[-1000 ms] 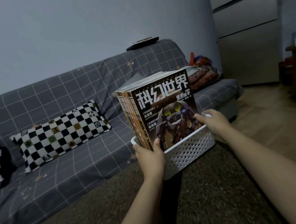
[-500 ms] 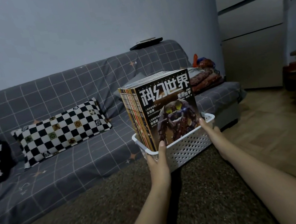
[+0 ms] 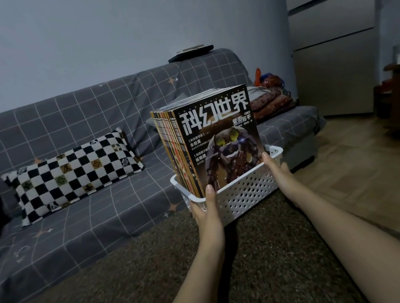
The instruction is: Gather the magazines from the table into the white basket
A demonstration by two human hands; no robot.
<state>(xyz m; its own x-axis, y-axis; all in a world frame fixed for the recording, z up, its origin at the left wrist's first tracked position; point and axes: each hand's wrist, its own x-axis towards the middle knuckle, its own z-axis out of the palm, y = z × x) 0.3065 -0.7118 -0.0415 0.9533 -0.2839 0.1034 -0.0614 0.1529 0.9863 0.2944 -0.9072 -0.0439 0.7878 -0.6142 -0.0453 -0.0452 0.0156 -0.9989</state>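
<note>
- Two bare hands are gripping a white perforated plastic basket [image 3: 247,193] at its ends: the left hand [image 3: 207,210] is clamped on the near-left corner with the thumb lying against the front cover, and the right hand [image 3: 276,170] is pressing flat against the right end wall.
- One upright row of glossy magazines [image 3: 207,139] is filling the basket, which is sitting at the far edge of the dark speckled bench [image 3: 239,276], in front of the grey checked sofa [image 3: 70,198].
- Covers are facing the camera, spines showing at the left; each magazine's long axis is running vertically, while the basket's long axis is stretching left to right.
- Judging from the tall load, keeping the basket level and both hands low and firm is looking wise, since the magazines are rising well above the rim and could tip forward.
</note>
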